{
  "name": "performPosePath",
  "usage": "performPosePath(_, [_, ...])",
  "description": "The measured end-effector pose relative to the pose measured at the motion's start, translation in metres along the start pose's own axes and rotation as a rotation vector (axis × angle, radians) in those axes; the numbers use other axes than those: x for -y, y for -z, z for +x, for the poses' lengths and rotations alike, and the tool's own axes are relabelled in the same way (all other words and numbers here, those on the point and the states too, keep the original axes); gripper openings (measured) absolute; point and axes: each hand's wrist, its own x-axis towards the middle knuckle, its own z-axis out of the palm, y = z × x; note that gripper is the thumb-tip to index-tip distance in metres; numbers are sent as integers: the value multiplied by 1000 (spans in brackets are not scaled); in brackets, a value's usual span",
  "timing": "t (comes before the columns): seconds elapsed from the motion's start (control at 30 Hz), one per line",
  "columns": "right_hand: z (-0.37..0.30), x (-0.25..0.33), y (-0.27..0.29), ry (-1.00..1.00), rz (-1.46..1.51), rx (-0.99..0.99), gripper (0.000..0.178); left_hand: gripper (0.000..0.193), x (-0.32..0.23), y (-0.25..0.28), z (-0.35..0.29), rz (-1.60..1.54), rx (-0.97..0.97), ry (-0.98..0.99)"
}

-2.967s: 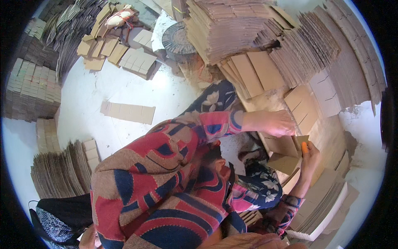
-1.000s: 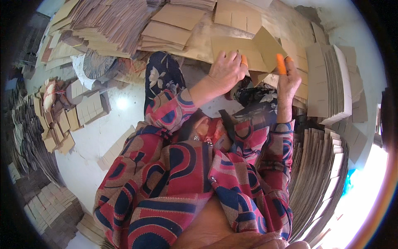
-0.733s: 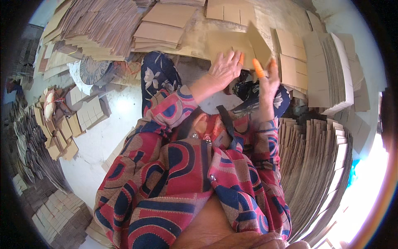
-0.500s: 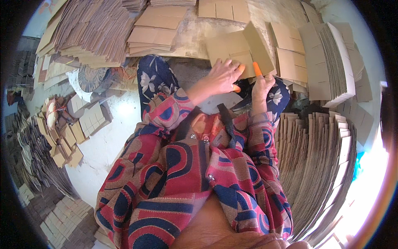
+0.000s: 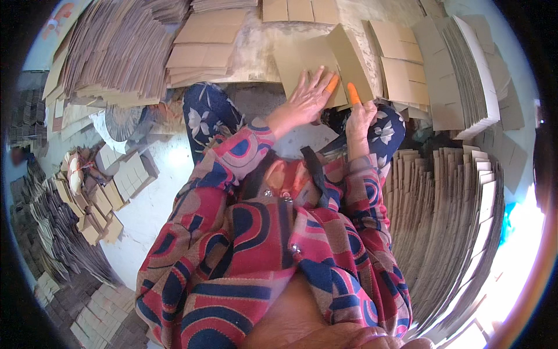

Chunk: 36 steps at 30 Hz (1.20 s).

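A brown cardboard sheet (image 5: 302, 55) lies tilted before me at the edge of the worktop, its right panel raised along a crease. My left hand (image 5: 307, 99) rests on its left panel with fingers stretched and spread, an orange cover on one fingertip. At the sheet's lower right corner, my right hand (image 5: 361, 118) grips the cardboard. Its orange-covered finger points up along the raised panel, while the other fingers are curled and partly hidden.
Cardboard stacks (image 5: 116, 55) fill the worktop's left, with another pile (image 5: 209, 43) beside them. Slotted pieces (image 5: 401, 61) lie to the right, near an upright stack (image 5: 465, 81). Tall cardboard rows (image 5: 442, 227) stand by my right side. Loose pieces (image 5: 96, 203) lie on the floor at left.
My left hand has flattened and spread out on the left panel. The sheet and both hands sit slightly farther left in view, as do the stacks around them.
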Motion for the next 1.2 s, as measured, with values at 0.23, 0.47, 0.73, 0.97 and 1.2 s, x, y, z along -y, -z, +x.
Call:
performPosePath(0.23, [2, 8, 11, 62, -1054, 170, 30, 42, 10, -8, -8, 3, -283, -98])
performPosePath(0.47, [2, 40, 17, 404, -1188, 219, 40, 30, -10, 24, 12, 89, -298, -273])
performPosePath(0.73, [5, 32, 36, 518, -698, 409, 85, 34, 0, 22, 6, 2, -345, -317])
performPosePath(0.97, [0, 46, 38, 481, -674, 438, 78, 57, -8, 62, 30, -17, -435, -325])
performPosePath(1.2, [2, 27, 17, 798, -872, 213, 46, 55, -8, 67, 27, 32, -337, -226])
